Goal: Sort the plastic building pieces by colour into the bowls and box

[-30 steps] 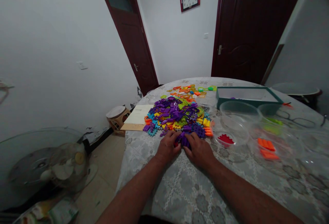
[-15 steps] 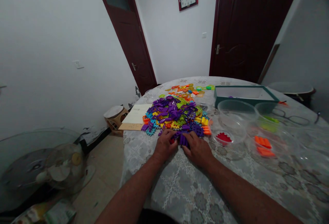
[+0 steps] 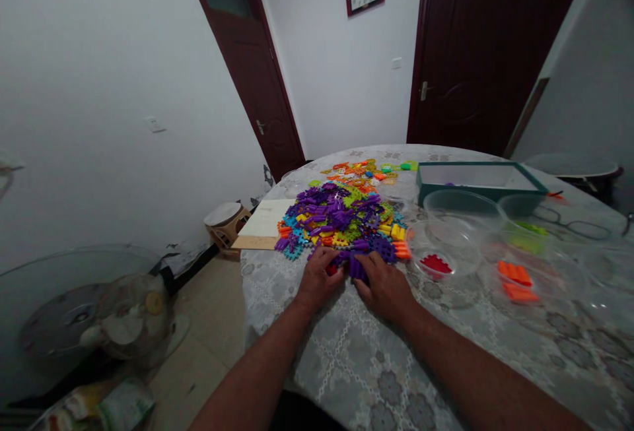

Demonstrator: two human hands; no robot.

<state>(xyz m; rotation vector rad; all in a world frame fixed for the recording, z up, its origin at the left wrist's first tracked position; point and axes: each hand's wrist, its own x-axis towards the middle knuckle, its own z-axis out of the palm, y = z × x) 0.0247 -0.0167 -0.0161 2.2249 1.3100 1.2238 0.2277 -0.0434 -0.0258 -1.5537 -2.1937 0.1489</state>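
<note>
A heap of small plastic building pieces [image 3: 341, 216], mostly purple with green, yellow, orange and blue, lies on a round table under a lace cloth [image 3: 347, 358]. Both my hands rest at the heap's near edge. My left hand [image 3: 317, 278] has its fingers curled onto purple and red pieces. My right hand [image 3: 384, 286] sits beside it, fingers bent over a clump of purple pieces [image 3: 352, 265] between the two hands. What exactly each hand grips is hidden under the fingers.
Several clear plastic bowls stand to the right: one with red pieces [image 3: 436, 265], one with orange pieces [image 3: 515, 282], one with green [image 3: 528, 233]. A green tray [image 3: 478, 180] and glasses [image 3: 579, 226] lie behind. A fan [image 3: 119, 315] and stool [image 3: 225, 220] stand on the floor at left.
Both hands stay at the heap's near edge with only small finger shifts over the purple pieces. The camera view has drifted slightly.
</note>
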